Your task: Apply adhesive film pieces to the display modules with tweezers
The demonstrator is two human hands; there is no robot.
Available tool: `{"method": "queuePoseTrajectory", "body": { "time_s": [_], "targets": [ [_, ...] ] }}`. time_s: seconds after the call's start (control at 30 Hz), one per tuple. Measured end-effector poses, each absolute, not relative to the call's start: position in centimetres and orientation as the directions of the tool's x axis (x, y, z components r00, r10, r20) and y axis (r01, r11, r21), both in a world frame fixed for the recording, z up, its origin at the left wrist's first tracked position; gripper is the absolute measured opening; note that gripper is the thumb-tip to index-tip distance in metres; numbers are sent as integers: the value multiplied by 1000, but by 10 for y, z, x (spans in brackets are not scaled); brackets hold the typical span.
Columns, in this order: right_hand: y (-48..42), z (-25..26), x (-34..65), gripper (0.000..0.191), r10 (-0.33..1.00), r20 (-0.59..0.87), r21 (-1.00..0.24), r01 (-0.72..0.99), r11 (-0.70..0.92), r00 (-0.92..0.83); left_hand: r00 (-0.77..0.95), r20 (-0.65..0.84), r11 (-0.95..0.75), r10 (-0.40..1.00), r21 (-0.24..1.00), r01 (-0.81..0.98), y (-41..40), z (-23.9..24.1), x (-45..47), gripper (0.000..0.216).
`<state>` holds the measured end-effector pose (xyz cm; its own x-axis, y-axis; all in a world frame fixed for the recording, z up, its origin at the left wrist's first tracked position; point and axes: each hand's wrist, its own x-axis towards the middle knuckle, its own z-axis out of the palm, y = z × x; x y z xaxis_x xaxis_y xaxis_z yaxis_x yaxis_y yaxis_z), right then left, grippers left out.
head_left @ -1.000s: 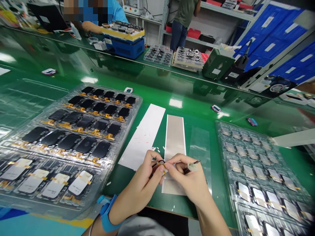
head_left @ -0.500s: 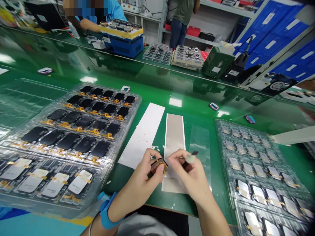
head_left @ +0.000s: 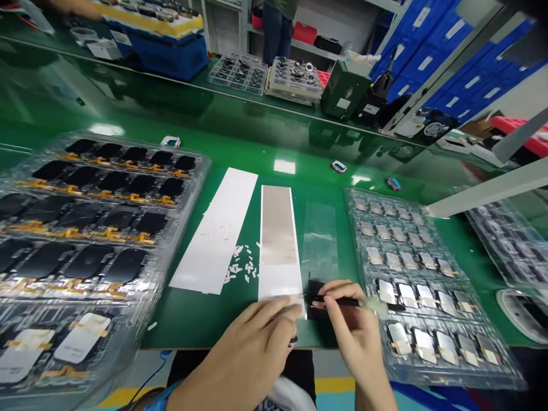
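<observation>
While left hand point(head_left: 252, 357) now presses strip point(head_left: 278, 245), right hand point(head_left: 355, 325) holds tweezers point(head_left: 342, 301)

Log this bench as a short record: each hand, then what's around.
Left hand: fingers on the end of a silver strip
Right hand: holding a black tool over a black part
Left side: black-panel tray, white sheet
Right side: silver-panel tray

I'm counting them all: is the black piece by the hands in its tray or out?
Out. The black panel is under the right hand, over the green bench, not in the tray of black panels.
</observation>
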<state>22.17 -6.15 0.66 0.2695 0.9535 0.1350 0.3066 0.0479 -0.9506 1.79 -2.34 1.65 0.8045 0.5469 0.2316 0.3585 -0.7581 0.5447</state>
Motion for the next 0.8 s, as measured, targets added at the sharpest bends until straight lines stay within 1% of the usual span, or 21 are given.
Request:
{"method": "queuePoseTrajectory", "body": {
  "time_s": [0.07, 0.13, 0.23, 0.37, 0.5, 0.67, 0.73, 0.8],
  "targets": [
    [-63, 3, 220, 4, 935, 148, -953, 299, 48, 322, 825, 213, -785, 523, 497, 370, -25, 9, 21, 30],
    [-64, 1, 219, 5, 930, 139, -964, 262, 49, 339, 834, 196, -798, 516, 464, 385, -27, 4, 21, 29],
    [-64, -1, 218, 5, 936, 106, -979, 200, 39, 337, 842, 219, -835, 494, 389, 389, -30, 1, 19, 24],
    [-63, -1, 218, 8, 915, 72, -981, 196, -8, 398, 867, 237, -886, 439, 273, 374, -29, 5, 17, 17],
    [-63, -2, 216, 11, 889, 68, -984, 179, -16, 452, 905, 208, -923, 372, 186, 337, -25, 12, 15, 21],
    [-63, -1, 215, 16, 888, 8, -992, 118, -53, 461, 902, 250, -935, 352, 138, 326, -24, 15, 19, 25],
    [-63, 0, 214, 18, 885, -36, -997, 50, -67, 465, 890, 276, -931, 363, 139, 337, -25, 13, 21, 26],
    [-62, 1, 213, 21, 878, -72, -997, -61, -49, 474, 874, 302, -924, 381, 170, 343, -25, 13, 23, 26]
  ]
}}
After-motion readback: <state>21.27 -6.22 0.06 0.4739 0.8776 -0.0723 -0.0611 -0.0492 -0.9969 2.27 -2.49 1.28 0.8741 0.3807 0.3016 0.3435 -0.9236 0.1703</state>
